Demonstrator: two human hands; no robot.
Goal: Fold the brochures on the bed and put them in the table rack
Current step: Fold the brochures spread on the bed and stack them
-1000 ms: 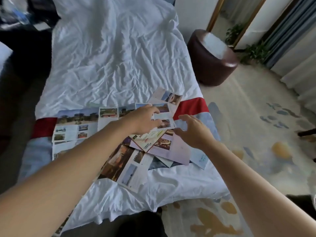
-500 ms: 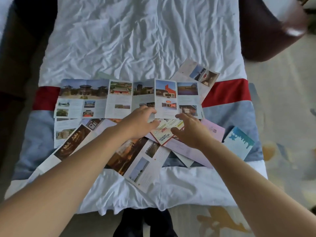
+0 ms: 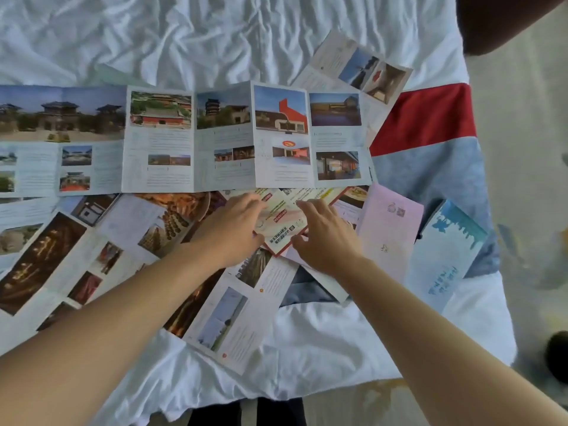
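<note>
Several brochures lie spread over the foot of the bed [image 3: 215, 41]. A long accordion brochure [image 3: 190, 139] with building photos stretches unfolded across the middle. Just below it lies a small red-edged leaflet [image 3: 285, 216] with green and red print. My left hand [image 3: 236, 229] rests on the leaflet's left part with fingers loosely bent. My right hand [image 3: 325, 238] touches its right part, index finger stretched forward, thumb at the lower edge. A pink brochure [image 3: 390, 229] and a blue-and-white one [image 3: 448, 256] lie to the right. No table rack is in view.
More open brochures with dark photos [image 3: 101, 250] cover the left and near side of the bed. A red and grey-blue bed runner [image 3: 430, 142] crosses under them. A dark brown stool [image 3: 504, 23] stands at the top right, beside patterned floor.
The camera has tilted down and closer over the bed. Both hands have slid slightly forward onto the small red-edged leaflet, the right index finger now extended.
</note>
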